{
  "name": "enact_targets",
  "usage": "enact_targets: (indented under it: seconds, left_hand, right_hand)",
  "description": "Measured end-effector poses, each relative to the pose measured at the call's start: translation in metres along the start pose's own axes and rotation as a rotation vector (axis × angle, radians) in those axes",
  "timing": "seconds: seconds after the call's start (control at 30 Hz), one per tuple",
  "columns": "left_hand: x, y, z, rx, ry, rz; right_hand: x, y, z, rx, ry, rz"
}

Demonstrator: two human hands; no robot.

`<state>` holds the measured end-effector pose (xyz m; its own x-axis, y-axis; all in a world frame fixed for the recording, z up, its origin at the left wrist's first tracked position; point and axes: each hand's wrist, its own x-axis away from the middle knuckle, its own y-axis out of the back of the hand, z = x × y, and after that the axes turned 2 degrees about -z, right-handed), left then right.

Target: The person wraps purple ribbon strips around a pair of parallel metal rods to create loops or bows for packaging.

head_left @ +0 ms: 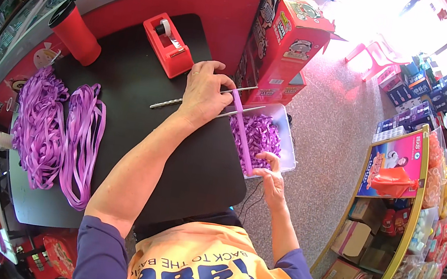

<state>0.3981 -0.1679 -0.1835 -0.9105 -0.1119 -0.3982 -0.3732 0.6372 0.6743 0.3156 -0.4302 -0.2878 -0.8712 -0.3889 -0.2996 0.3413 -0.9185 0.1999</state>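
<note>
My left hand grips a pair of long metal scissors over the black tabletop. Their two blades stick out to the right, on either side of a purple ribbon strip. The strip is stretched taut from my left hand down to my right hand, which pinches its lower end. Under the strip a white tray holds several short purple ribbon pieces at the table's right edge.
Two heaps of long purple ribbon lie on the table's left. A red tape dispenser and a red cup stand at the back. A red carton stands beyond the tray, and goods shelves curve along the right.
</note>
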Motion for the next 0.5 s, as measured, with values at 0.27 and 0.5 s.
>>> enact_targets:
  seconds: [0.27, 0.5]
  left_hand:
    - [0.001, 0.000, -0.001, 0.015, -0.001, -0.005]
    - [0.002, 0.002, 0.001, 0.019, 0.030, -0.016]
  right_hand:
    - [-0.028, 0.013, 0.076, 0.100, 0.130, 0.012]
    - [-0.110, 0.010, 0.103, -0.004, 0.348, 0.075]
